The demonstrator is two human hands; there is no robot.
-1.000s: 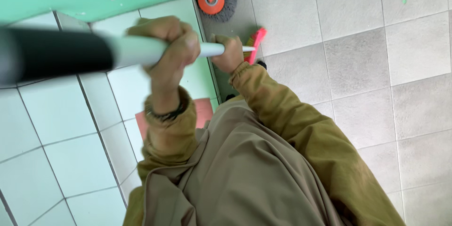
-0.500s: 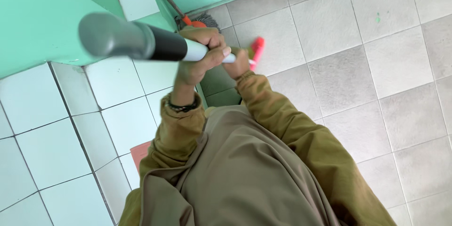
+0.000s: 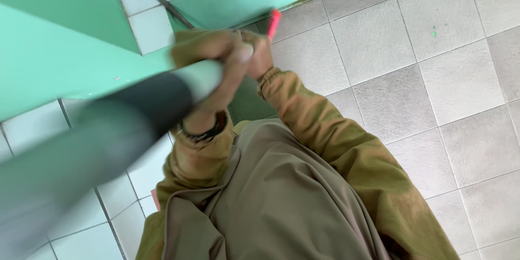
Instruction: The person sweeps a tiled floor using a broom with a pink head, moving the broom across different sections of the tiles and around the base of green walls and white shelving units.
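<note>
Left hand (image 3: 216, 59) around the mop handle (image 3: 135, 114).

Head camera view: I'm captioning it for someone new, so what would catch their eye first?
A thick grey-and-pale handle sweeps blurred from lower left to the centre, where both hands grip it: the left hand nearer, the right hand just beyond. Past them a pink-red tip shows against the mint-green panel.

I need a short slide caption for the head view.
Both hands, left hand and right hand, grip a long handle over grey floor tiles.
</note>
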